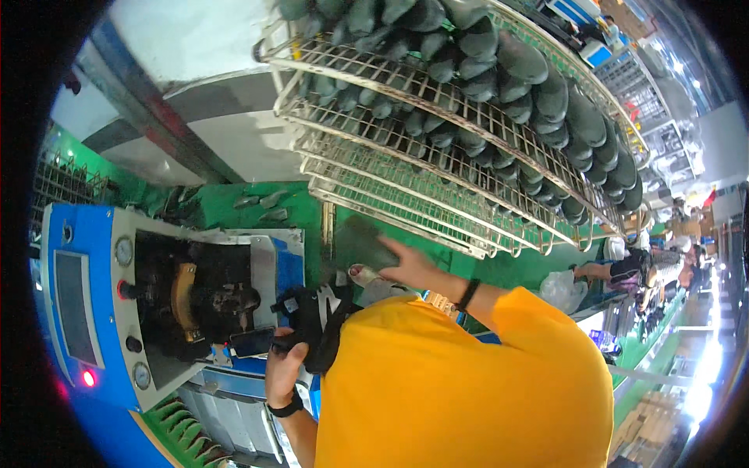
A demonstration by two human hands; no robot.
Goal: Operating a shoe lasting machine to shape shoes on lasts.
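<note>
My left hand (285, 373), with a black band on its wrist, is closed on a black shoe upper (316, 331) with pale stripes, close to the front of the blue machine. The hand and its folds hide part of the upper. Further forward, my right hand (413, 269) reaches out past the yellow sleeve, wearing a gold watch and a dark band. Its thumb and fingers are at the edge of a dark grey shoe-shaped piece (359, 243), smeared by motion. My foot in a sandal (363, 273) shows below that hand.
On the left stands a blue machine (105, 234) with gauges, a screen and a dark open cavity. A wire rack (437, 183) holding many dark shoe-shaped pieces (519, 62) fills the upper middle. Other people (647, 273) are at the far right. Green floor (296, 203) surrounds the rack.
</note>
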